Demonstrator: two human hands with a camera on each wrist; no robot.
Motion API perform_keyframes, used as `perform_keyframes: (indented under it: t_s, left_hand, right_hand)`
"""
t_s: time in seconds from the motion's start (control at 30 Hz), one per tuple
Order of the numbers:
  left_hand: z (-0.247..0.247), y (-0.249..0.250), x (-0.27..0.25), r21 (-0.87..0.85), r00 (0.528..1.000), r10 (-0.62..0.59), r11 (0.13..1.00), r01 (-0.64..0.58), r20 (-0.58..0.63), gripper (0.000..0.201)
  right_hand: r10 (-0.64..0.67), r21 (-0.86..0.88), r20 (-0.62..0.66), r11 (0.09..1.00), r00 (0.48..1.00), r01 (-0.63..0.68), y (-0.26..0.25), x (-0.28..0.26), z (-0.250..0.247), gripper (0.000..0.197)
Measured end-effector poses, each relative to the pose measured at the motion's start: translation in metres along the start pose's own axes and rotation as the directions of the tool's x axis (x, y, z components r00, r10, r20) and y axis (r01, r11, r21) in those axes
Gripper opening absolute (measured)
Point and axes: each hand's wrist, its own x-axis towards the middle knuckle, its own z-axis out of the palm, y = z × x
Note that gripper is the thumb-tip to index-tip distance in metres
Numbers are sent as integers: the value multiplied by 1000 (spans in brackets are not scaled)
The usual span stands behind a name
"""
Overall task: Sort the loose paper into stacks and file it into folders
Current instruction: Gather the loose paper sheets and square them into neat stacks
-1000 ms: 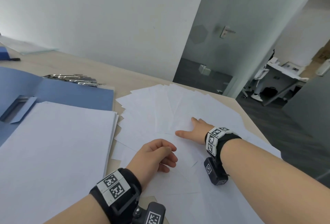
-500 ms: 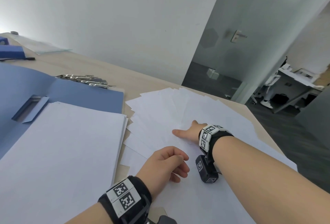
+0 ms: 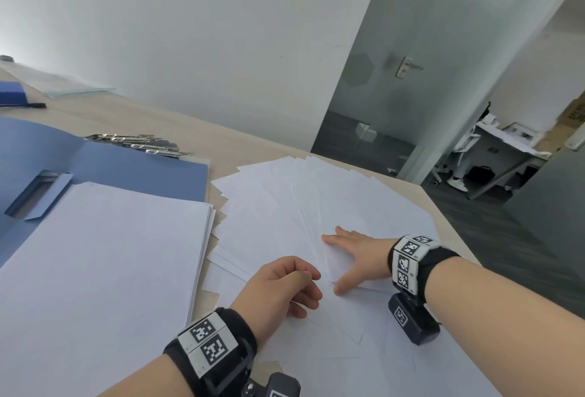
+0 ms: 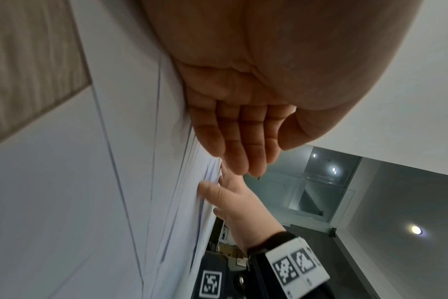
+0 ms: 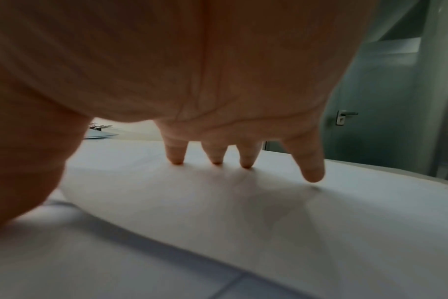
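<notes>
Loose white paper (image 3: pixel 300 200) lies fanned out over the right half of the table. A squared stack of sheets (image 3: pixel 104 254) rests on an open blue folder (image 3: pixel 126 169) at the left. My right hand (image 3: pixel 351 254) lies flat on the fan with fingers spread, and its fingertips (image 5: pixel 246 161) press on the top sheet. My left hand (image 3: pixel 285 286) rests on the near sheets just left of it, fingers loosely curled. In the left wrist view its palm (image 4: pixel 243 141) is empty and the fingertips touch the paper edges.
A pile of metal file clips (image 3: pixel 139 142) lies behind the folder. A blue box (image 3: pixel 11 93), a pen (image 3: pixel 34 105) and a clear sleeve (image 3: pixel 63 85) sit far left. The table edge (image 3: pixel 449 222) runs close on the right, with floor and a glass door beyond.
My right hand has slid a little toward me over the fanned sheets, and its thumb now spreads out near my left hand. The left hand has hardly moved.
</notes>
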Motion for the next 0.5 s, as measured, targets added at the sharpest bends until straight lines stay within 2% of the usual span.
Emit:
perform_keyframes:
  t_s: [0.07, 0.1, 0.17, 0.2, 0.27, 0.37, 0.43, 0.5]
  left_hand:
    - [0, 0, 0, -6, 1000, 1, 1000, -1, 7, 17]
    - [0, 0, 0, -8, 1000, 1, 1000, -1, 7, 20]
    - [1, 0, 1, -12, 1000, 1, 1000, -1, 5, 25]
    - [1, 0, 1, -12, 1000, 2, 1000, -1, 6, 26]
    - [1, 0, 1, -14, 1000, 3, 1000, -3, 7, 26]
    - [0, -1, 1, -15, 1000, -1, 1000, 1, 4, 26]
    - [-1, -1, 1, -15, 1000, -3, 1000, 3, 1, 26]
    - [-1, -2, 1, -7, 1000, 0, 1000, 0, 3, 21]
  right_hand:
    - [-65, 88, 29, 994, 997, 62, 5, -6, -2, 99]
    - [-87, 178, 11, 980, 996, 84, 8, -8, -4, 82]
    - [-62, 374, -121, 922, 991, 103, 12, -8, -5, 49]
    - [-2, 429, -202, 899, 979, 91, 16, -6, -5, 44]
    - [166, 475, -298, 880, 940, -5, 26, -1, -5, 53]
    - [436, 538, -233, 802, 869, -258, 47, 9, -3, 78]
    - [525, 555, -153, 747, 837, -366, 59, 13, 0, 90]
    - [531, 552, -110, 736, 840, -393, 63, 16, 3, 97]
